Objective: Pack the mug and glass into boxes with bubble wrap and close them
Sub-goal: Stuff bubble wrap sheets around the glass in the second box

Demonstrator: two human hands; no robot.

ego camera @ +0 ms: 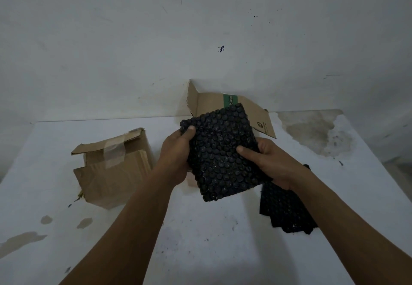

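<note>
A bundle of black bubble wrap (219, 153) is held up over the middle of the white table (200, 240). My left hand (176, 157) grips its left edge, thumb on the upper corner. My right hand (269, 162) grips its right side, thumb pressed on the front. Whatever is inside the wrap is hidden. Behind the bundle stands an open cardboard box (256, 115) with raised flaps and a green stripe. A second cardboard box (113, 168), taped on top, sits to the left. No mug or glass is visible.
More black bubble wrap sheets (287, 211) lie on the table under my right forearm. The table is stained at the back right (316, 133) and front left. A white wall (200, 39) rises directly behind the table.
</note>
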